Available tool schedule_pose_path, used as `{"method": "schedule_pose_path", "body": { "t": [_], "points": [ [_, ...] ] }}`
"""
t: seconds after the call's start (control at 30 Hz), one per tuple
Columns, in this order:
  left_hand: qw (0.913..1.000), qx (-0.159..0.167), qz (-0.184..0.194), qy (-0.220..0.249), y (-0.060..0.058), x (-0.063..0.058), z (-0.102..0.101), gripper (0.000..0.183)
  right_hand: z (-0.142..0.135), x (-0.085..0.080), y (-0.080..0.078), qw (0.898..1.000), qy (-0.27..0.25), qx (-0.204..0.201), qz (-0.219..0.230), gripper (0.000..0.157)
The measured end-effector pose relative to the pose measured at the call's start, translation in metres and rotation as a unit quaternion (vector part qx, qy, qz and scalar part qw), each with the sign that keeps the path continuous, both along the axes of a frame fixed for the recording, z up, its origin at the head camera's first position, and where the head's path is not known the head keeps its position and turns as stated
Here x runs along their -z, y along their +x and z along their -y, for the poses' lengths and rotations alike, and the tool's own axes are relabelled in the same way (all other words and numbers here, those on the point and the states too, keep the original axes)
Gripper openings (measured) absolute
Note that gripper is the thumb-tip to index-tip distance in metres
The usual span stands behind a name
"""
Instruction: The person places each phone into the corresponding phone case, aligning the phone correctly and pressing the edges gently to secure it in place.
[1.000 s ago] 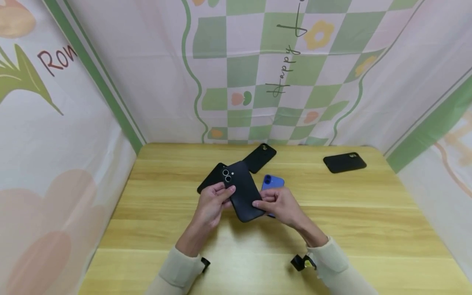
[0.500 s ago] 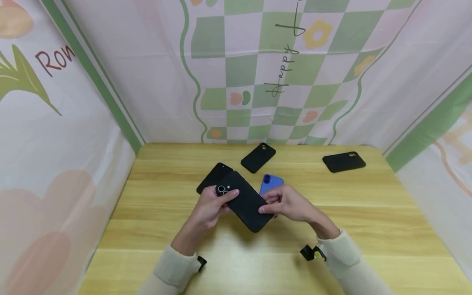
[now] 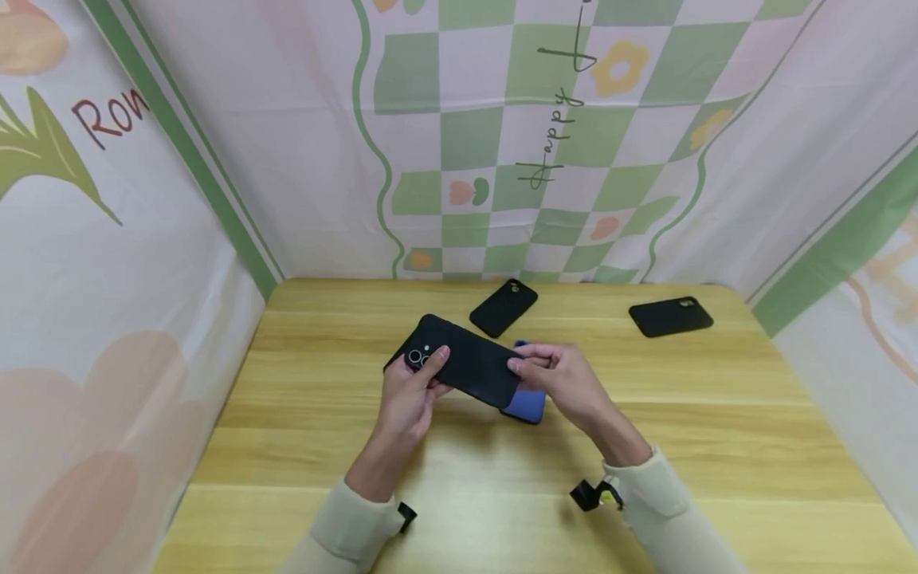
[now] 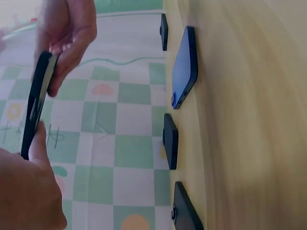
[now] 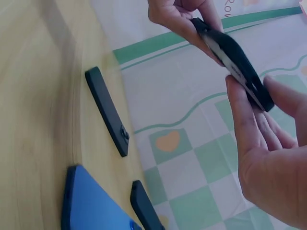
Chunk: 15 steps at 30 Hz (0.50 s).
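Both hands hold a phone in a black case [image 3: 469, 359], its back with ringed camera lenses facing up in the head view. My left hand [image 3: 409, 399] grips the lens end, thumb across the back. At the other end, my right hand [image 3: 574, 391] pinches a corner between thumb and fingers. A pale strip shows along the phone's underside [image 5: 230, 60] in the right wrist view. Beneath the right hand, a blue phone [image 3: 527, 405] lies on the table, partly hidden. Another dark phone or case [image 5: 108, 110] lies left of it, mostly covered by the held phone in the head view.
A black phone case [image 3: 504, 308] lies near the back edge of the wooden table [image 3: 323, 446]. Another black case [image 3: 671, 316] is at the back right. Printed cloth [image 3: 473, 143] hangs behind and on both sides.
The held phone has turned, dipping nearer and then lifting back, and now lies more crosswise. My right hand has shifted from its long side to its end. The things on the table have stayed put.
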State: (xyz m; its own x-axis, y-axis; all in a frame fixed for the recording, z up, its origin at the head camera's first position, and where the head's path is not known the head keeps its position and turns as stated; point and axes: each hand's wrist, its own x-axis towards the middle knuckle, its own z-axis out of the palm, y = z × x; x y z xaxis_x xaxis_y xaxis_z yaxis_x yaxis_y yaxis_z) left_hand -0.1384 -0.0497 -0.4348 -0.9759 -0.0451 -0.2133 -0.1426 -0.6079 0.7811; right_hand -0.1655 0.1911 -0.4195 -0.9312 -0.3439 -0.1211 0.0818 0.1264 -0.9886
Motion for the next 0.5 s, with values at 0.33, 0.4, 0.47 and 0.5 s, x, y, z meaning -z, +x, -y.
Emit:
{"method": "schedule_pose_path", "body": {
  "t": [0.33,0.4,0.47,0.5],
  "points": [
    [0.9995,-0.012,0.003,0.03,0.004,0.0021,-0.0062,0.042,0.0036,0.0026,-0.0056,0.994,-0.103,0.026,0.027,0.019],
    [0.9996,-0.006,0.004,0.027,0.0049,0.0026,-0.0056,0.042,0.002,0.002,-0.0065,0.996,-0.089,0.024,0.019,0.018],
    [0.9996,0.004,0.008,0.027,0.006,0.0033,-0.0041,0.041,0.0002,0.0014,-0.0079,0.997,-0.07,0.019,0.008,0.016],
    [0.9995,0.011,0.008,0.027,0.0064,0.0037,-0.0029,0.041,-0.0009,0.0011,-0.0086,0.998,-0.061,0.017,0.004,0.014]
  ]
}}
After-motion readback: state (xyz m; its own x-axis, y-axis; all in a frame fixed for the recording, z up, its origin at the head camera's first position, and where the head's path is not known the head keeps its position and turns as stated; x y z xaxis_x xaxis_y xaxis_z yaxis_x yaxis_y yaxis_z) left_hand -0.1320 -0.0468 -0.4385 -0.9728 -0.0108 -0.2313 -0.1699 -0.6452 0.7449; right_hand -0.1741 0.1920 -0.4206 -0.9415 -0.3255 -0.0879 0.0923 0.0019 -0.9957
